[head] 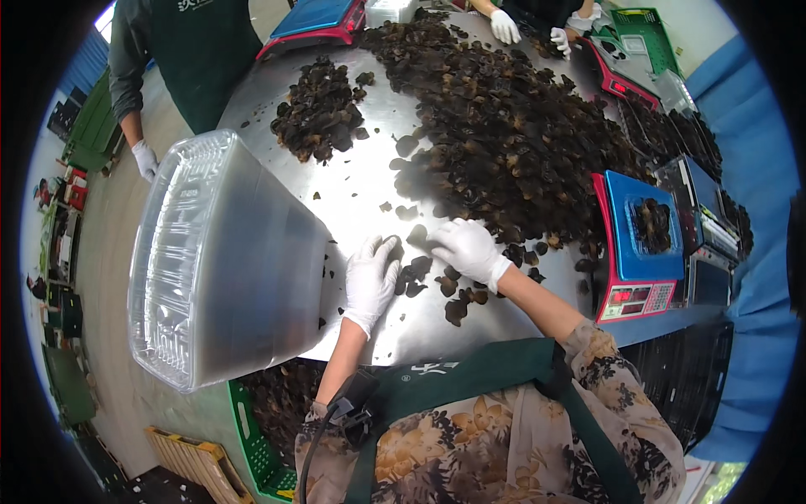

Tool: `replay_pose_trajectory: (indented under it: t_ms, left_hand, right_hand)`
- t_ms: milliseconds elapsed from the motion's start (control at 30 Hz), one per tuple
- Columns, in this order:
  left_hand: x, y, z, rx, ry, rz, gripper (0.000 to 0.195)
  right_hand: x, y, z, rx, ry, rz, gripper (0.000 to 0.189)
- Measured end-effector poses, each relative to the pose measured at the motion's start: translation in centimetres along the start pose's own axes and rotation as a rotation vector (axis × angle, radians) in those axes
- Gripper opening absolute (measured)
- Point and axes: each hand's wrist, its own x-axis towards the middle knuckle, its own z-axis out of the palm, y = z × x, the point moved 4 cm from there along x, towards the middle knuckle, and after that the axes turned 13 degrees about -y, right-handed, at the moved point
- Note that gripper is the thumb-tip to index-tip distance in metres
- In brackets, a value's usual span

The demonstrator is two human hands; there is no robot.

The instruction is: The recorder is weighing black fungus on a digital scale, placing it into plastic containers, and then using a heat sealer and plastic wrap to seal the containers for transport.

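Note:
My left hand (370, 280), in a white glove, rests low over the steel table, its fingers against a dark piece of what looks like wood ear mushroom (395, 249). Whether it grips that piece is unclear. Across from it, my right hand (469, 249), also gloved, is at the near edge of a large mushroom heap (504, 145). Its fingers are bent towards a single flat piece (417, 235), and the palm side is hidden. Loose mushroom pieces (414, 271) lie between both hands, with more pieces (456, 310) below the right wrist.
A tall nested stack of clear plastic trays (258, 252) stands left of my left hand. To the right, a scale (630, 271) bears a filled clear tray (655, 223). A smaller mushroom heap (318, 113) lies farther back. Gloved co-workers' hands (505, 27) are across the steel table (362, 170).

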Motion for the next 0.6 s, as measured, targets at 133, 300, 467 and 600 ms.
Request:
replay_pose_trajectory:
  t_ms: [133, 300, 467, 600]
  left_hand:
    - [-0.1, -0.6, 0.0, -0.148, 0.045, -0.048, 0.030]
    - [2.6, 1.9, -0.4, -0.162, 0.013, -0.046, 0.027]
    - [4.5, 2.2, 2.1, 0.071, -0.012, 0.010, 0.024]
    - [4.2, 2.3, 2.6, 0.083, -0.033, 0.040, 0.022]
  right_hand:
    - [-1.8, 0.3, -1.8, 0.872, 0.102, 0.161, 0.023]
    - [-4.1, 2.1, -3.7, 1.640, 0.216, 0.147, 0.040]
    - [-3.5, 4.8, -4.1, 1.590, 0.208, 0.393, 0.034]
    - [-1.4, 6.1, -2.7, 0.547, 0.274, 0.405, 0.031]
